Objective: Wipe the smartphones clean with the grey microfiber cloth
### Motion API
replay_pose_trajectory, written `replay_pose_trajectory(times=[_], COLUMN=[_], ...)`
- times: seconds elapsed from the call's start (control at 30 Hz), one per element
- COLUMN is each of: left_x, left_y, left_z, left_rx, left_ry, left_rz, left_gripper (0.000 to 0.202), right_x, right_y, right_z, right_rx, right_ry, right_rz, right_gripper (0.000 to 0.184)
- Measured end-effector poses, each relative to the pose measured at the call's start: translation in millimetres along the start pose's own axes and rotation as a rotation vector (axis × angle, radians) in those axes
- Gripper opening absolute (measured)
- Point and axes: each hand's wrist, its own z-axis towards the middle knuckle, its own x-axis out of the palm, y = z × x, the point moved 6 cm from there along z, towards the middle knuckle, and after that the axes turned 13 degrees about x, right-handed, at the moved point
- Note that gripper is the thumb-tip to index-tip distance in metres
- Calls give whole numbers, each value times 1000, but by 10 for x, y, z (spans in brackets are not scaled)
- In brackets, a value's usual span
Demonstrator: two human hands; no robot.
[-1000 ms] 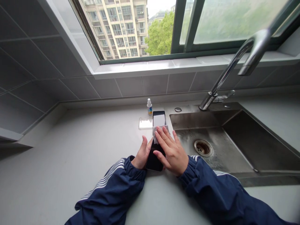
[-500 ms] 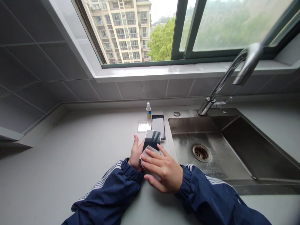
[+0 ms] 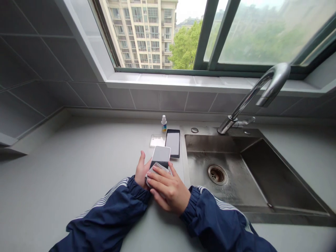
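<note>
My left hand (image 3: 141, 172) grips a smartphone (image 3: 160, 156) by its left edge, tilted up off the grey counter (image 3: 78, 168). Over the phone's near end my right hand (image 3: 168, 189) presses a small grey cleaning cloth (image 3: 153, 169) with its fingers laid flat on it. A second dark phone (image 3: 173, 142) lies flat just beyond, beside a clear phone case (image 3: 157, 140) and a small white dropper bottle (image 3: 163, 123).
A stainless steel sink (image 3: 236, 175) with a drain (image 3: 216, 174) sits to the right, its curved tap (image 3: 257, 92) arching above. Grey tiled walls stand at the left and back, under a window sill (image 3: 183, 82).
The phone in my hands has been pulled toward me and tilted up, uncovering the second phone behind it. My right hand with the cloth has slid from the far end to the near end.
</note>
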Motion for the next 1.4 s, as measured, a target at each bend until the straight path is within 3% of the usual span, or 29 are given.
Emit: replay_pose_trajectory(times=[0.37,0.47,0.6,0.77,1.1,1.2,1.33,1.4], left_x=[87,159,216,175,86,63,38,22], left_y=[-3,28,95,129,130,171,172,180], left_z=[28,20,-15,-30,80,87,95,87], left_rx=[65,55,-26,-84,-110,-182,-140,-126], left_ry=[13,29,65,99,153,169,166,175], left_rz=[34,38,63,82,160,215,226,238], left_gripper=[87,83,61,50,53,57,44,48], right_x=[-89,-184,-277,-240,-201,-214,-269,-290], right_y=[-98,-230,-413,-509,-540,-546,-547,-511], right_z=[32,82,135,120,77,65,65,62], right_rx=[-37,56,189,227,265,291,250,206], right_ry=[-10,-30,-81,-63,-76,-118,-174,-183], right_rz=[-97,-121,-76,-8,261,208,132,95], right_gripper=[35,38,48,62,62,63,59,58])
